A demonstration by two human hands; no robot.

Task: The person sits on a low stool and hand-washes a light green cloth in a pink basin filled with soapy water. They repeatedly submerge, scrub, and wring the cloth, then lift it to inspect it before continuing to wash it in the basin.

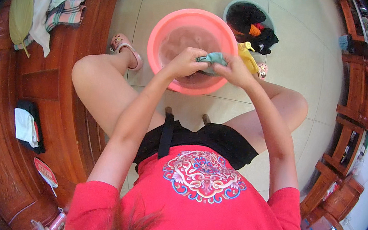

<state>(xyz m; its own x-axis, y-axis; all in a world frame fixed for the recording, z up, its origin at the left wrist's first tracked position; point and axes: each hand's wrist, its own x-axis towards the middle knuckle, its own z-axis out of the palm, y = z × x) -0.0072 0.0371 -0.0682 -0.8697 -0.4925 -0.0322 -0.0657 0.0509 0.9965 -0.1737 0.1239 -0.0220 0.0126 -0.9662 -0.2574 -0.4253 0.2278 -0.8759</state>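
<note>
My left hand (189, 62) and my right hand (234, 70) both grip a small teal cloth (213, 59), bunched up between them. They hold it above the near right part of a pink plastic basin (162, 27). Cloudy, brownish water (185, 40) with some foam fills the bottom of the basin. Part of the cloth hangs below my fingers, and its lower end is hard to make out against the water.
A yellow pump bottle (249, 59) stands right of the basin. Behind it, a pale tub (228, 9) holds dark and orange clothes (249, 18). On the left, a carved wooden bench (38, 81) carries draped cloths (67, 6), a leaf-shaped fan (20, 18) and folded clothing (27, 126). Wooden furniture (348, 140) lines the right.
</note>
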